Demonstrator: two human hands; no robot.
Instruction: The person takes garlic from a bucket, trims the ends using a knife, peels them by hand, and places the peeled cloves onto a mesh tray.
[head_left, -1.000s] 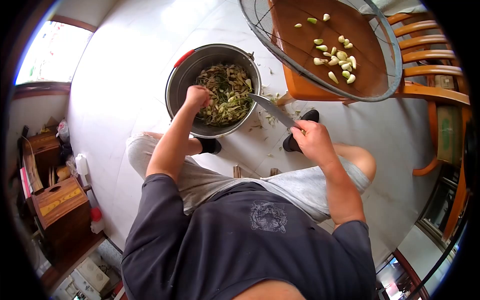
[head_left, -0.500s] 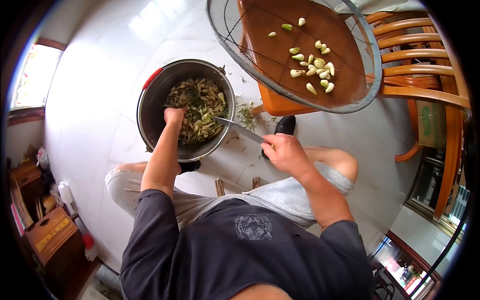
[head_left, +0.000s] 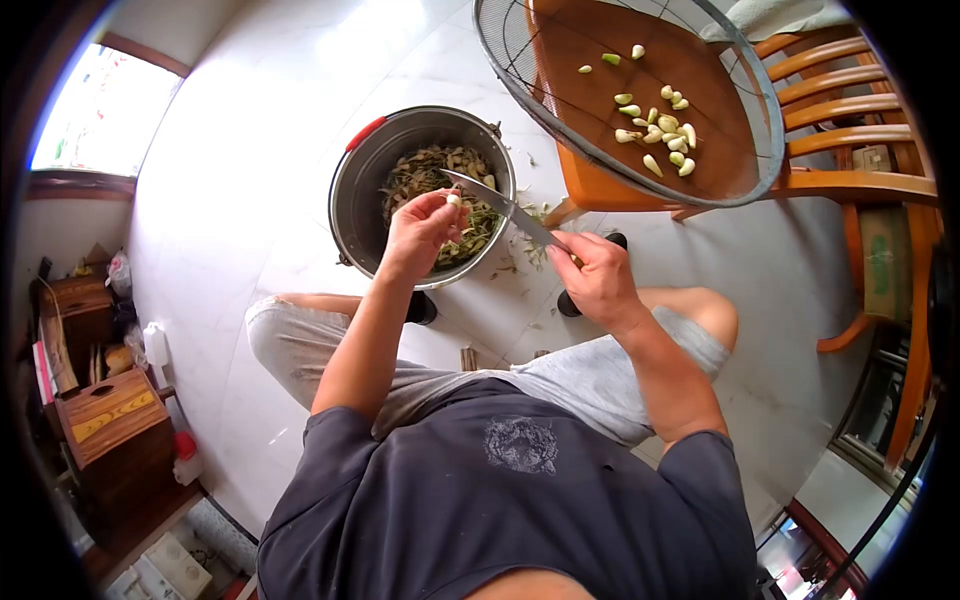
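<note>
Pinched in the fingertips of my left hand (head_left: 422,232) is a small white bulb (head_left: 454,199), like a small onion or garlic clove. My right hand (head_left: 598,278) grips a knife (head_left: 520,216), its long blade pointing left and its tip close beside the bulb. Both hands are near the metal bucket (head_left: 347,205), the left one over its near side. Inside it lies a heap of untrimmed bulbs (head_left: 412,178) with green and dry stalks. The red grip on the bucket's handle (head_left: 366,133) rests at the rim.
Beyond my right hand, a round mesh sieve (head_left: 778,140) holds several clean white bulbs (head_left: 668,124) on a wooden chair (head_left: 590,185). Stalk scraps (head_left: 530,240) litter the tiled floor by the bucket. A wooden cabinet (head_left: 110,420) stands at far left.
My left hand has come up out of the heap with a bulb and moved right and nearer the knife. The blade has shifted to meet it. The whole view has turned slightly left.
</note>
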